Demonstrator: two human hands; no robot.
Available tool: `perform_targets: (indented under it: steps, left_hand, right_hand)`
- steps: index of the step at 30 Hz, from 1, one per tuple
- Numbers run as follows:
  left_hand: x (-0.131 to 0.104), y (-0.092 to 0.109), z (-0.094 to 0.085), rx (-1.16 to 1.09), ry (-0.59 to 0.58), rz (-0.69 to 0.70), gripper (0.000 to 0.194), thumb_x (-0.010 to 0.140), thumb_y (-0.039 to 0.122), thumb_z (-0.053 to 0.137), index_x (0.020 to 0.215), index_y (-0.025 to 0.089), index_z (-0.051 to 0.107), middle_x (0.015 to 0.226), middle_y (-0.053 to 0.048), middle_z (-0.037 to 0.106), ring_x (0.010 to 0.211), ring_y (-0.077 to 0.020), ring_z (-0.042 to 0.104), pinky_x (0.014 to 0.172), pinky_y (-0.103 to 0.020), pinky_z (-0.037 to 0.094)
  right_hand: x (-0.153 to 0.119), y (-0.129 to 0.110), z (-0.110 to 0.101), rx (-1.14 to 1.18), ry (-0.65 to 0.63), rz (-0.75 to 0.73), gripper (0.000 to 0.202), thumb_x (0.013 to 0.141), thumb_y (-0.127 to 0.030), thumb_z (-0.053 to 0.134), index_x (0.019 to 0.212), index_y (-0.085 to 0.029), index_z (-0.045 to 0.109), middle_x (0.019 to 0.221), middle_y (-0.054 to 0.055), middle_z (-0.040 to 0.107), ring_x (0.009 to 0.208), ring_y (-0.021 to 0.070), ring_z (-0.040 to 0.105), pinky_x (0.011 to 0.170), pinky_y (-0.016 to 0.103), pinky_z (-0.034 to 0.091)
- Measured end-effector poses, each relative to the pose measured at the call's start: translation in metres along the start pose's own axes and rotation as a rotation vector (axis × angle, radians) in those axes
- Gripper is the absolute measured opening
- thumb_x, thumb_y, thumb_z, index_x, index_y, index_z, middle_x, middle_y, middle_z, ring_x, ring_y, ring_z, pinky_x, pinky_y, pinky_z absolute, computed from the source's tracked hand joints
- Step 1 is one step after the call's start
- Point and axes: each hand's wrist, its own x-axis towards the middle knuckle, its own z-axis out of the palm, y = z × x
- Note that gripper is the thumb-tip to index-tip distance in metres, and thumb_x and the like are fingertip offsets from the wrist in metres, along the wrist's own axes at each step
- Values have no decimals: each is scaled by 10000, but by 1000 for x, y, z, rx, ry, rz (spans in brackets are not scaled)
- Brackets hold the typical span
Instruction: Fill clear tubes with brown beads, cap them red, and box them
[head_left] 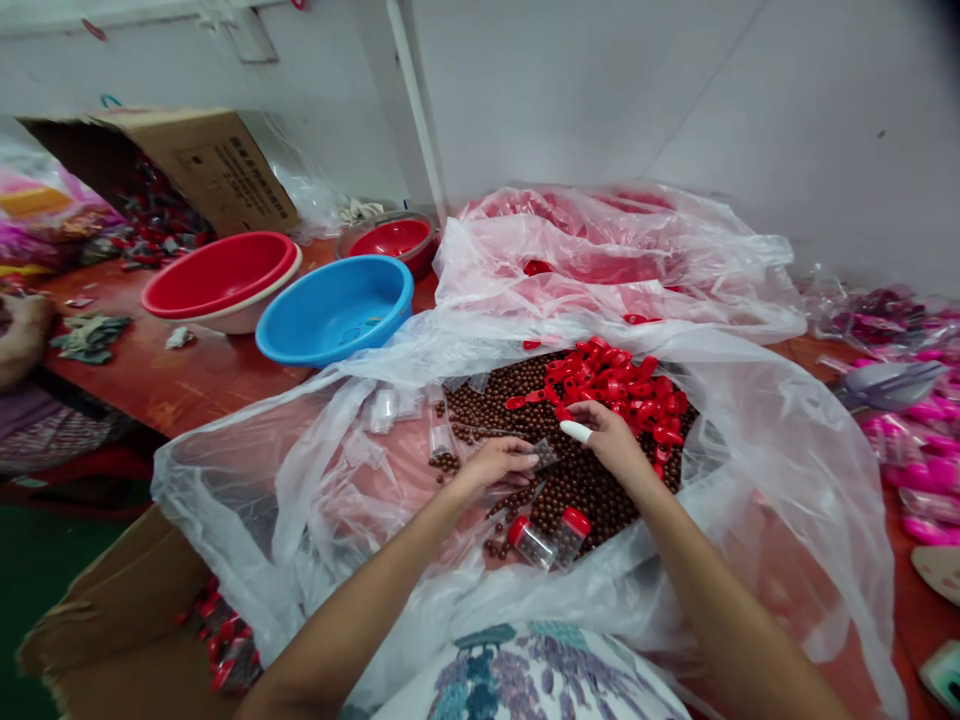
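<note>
While two capped jars (551, 541) are resting at the front of the ball pile (600, 500), jars (441, 432) left of it are lacking caps, left hand (501, 466) gripping a clear jar (547, 457) above it, right hand (604, 436) pinching a red cap (562, 412).

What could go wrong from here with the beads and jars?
The left hand holds a clear jar just over the beads; if it tips, any contents could spill.
Some beads lie loose beside the main pile, so a tug on the crumpled plastic might send them rolling.
Two capped jars sit close together at the pile's near edge, where a forearm could knock them.
</note>
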Motion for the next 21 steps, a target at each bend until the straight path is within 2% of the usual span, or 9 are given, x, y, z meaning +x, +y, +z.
perform_targets:
  steps: [4,6,8,12,16,21]
  left_hand:
    - [-16,7,5,-121,-74,54,385,585,278,786,887,147,586,770,-32,645,685,-121,644,696,-251,522]
    - [-25,10,9,-175,-86,78,372,590,259,786,878,147,580,773,-30,641,701,-124,646,693,-244,522]
    - [-33,11,15,-182,-61,100,364,590,260,786,864,145,576,756,-23,636,680,-118,641,670,-234,519]
    - [-41,9,25,-120,4,176,358,588,287,780,839,137,574,691,4,617,613,-90,607,642,-226,505]
    - [-46,5,32,-51,44,260,355,592,312,769,829,128,578,636,19,596,566,-80,577,611,-218,486]
    - [-55,5,38,-10,85,271,342,595,336,760,807,129,588,644,16,601,555,-88,566,594,-226,477]
  right_hand:
    - [-23,-5,-9,215,-49,60,466,719,-425,619,1123,-196,581,937,51,685,697,159,620,563,260,468]
    - [-35,-7,-9,326,-78,113,458,710,-403,649,1125,-216,603,954,42,690,700,159,621,603,277,478]
    - [-46,-9,-6,366,-85,121,431,720,-384,652,1125,-239,618,1019,38,678,798,177,625,703,309,483]
    - [-60,-17,0,188,-67,-54,367,786,-341,590,1144,-265,611,1121,38,630,1028,198,561,929,360,392]
    - [-69,-24,0,17,-78,-189,376,853,-301,491,1223,-261,545,1070,46,617,1004,175,560,913,329,401]
    - [-78,-23,-2,-138,-69,-316,401,867,-219,429,1255,-272,514,1051,45,592,979,160,558,875,294,420]
